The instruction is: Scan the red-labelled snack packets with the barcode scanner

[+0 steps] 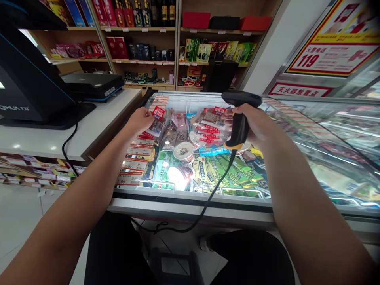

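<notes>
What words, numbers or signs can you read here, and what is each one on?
"119": upper wall sign
"火警电话": same sign, above the number
"灭火器放置点": lower wall sign
".00": price tags along the freezer's left side; leading digits unclear
Too small or blurred: the logo on the black stand, and print on the red-labelled packet at the left hand.

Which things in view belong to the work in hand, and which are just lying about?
In use:
- scanner, in the right hand
- scanner cable
- red-labelled packet, at the left hand's fingertips
- packets beside the right hand

Just around:
- round tub
- shelved bottles
- 119 sign
</notes>
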